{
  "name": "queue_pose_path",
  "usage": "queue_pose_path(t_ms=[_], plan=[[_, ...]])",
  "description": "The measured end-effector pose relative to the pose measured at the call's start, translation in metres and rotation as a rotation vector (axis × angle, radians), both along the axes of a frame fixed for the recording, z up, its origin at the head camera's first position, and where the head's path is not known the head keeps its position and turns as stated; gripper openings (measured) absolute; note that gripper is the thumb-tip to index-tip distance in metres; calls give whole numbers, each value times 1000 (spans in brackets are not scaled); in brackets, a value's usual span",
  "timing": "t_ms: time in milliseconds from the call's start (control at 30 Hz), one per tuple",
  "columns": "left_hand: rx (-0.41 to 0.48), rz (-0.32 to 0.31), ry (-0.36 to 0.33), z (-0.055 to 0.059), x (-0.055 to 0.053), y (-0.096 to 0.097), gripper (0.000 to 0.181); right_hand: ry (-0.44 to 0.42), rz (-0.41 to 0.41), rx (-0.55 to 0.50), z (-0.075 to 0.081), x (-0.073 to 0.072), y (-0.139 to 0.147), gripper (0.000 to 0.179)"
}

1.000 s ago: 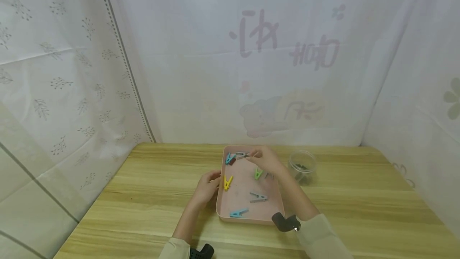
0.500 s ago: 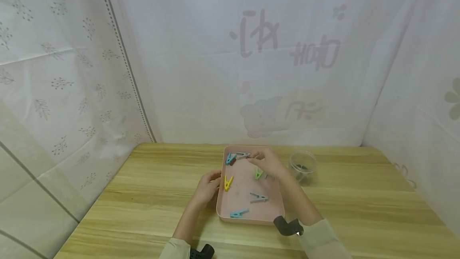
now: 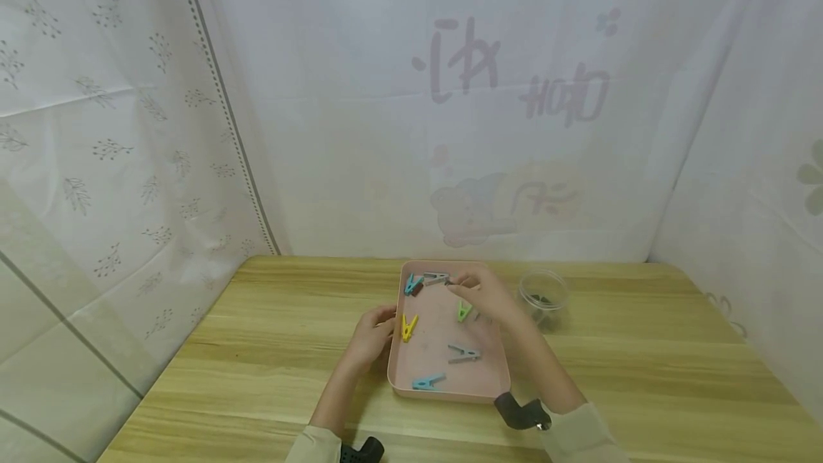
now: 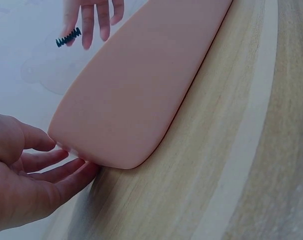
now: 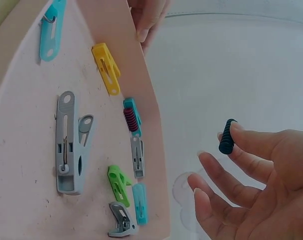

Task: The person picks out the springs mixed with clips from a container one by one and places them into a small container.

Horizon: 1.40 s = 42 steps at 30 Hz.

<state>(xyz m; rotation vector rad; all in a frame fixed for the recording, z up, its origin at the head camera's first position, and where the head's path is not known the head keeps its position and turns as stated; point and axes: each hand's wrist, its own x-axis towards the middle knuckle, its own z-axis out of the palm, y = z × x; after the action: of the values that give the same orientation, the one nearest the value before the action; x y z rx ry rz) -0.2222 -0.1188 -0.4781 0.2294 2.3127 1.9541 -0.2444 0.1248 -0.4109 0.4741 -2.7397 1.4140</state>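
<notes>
Thumb and index finger of my right hand (image 5: 261, 180) pinch a small dark green coil spring (image 5: 226, 136), its other fingers loosely bent. The spring is held beyond the far part of a pink tray (image 5: 31, 150), as the right wrist view shows. My left hand (image 3: 371, 338) is at the tray's left side. Its relaxed fingertips touch the outer wall (image 4: 126, 95) in the left wrist view. Inside the tray lie a yellow clothespin (image 3: 408, 329), a green one (image 3: 464, 311), and several grey and blue ones. A maroon spring (image 5: 131, 120) lies against a blue clothespin (image 5: 136, 131).
A clear round jar (image 3: 543, 299) with dark contents stands right of the tray, close to my right forearm. The wooden table (image 3: 270, 349) extends on both sides. A white printed curtain (image 3: 360, 127) hangs behind it.
My right hand has shifted slightly right and toward me, away from the grey clothespin at the tray's far end. The left hand and the tray stay nearly where they were.
</notes>
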Motion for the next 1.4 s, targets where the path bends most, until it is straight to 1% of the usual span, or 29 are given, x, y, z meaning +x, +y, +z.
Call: queue_pose_path(t_ms=[267,433,667,800,1000,1200,1400], plan=[[13,-2,-1,1,0,0,41,-7,-30,10,1,4,4,21],[16,-6,1,1,1,0,41,5,-39,17,0,5,7,22],[-14,2,-17,0,1,-1,41,66,-24,28,1,8,13,24],[-15,5,-7,0,0,0,42,56,-37,15,1,9,15,26],[-7,7,4,0,0,0,42,50,-82,15,2,10,18,29],[1,9,7,-1,0,0,42,38,-82,-18,1,11,22,32],[-11,9,5,-2,-1,0,41,40,-95,-39,-4,9,27,34]])
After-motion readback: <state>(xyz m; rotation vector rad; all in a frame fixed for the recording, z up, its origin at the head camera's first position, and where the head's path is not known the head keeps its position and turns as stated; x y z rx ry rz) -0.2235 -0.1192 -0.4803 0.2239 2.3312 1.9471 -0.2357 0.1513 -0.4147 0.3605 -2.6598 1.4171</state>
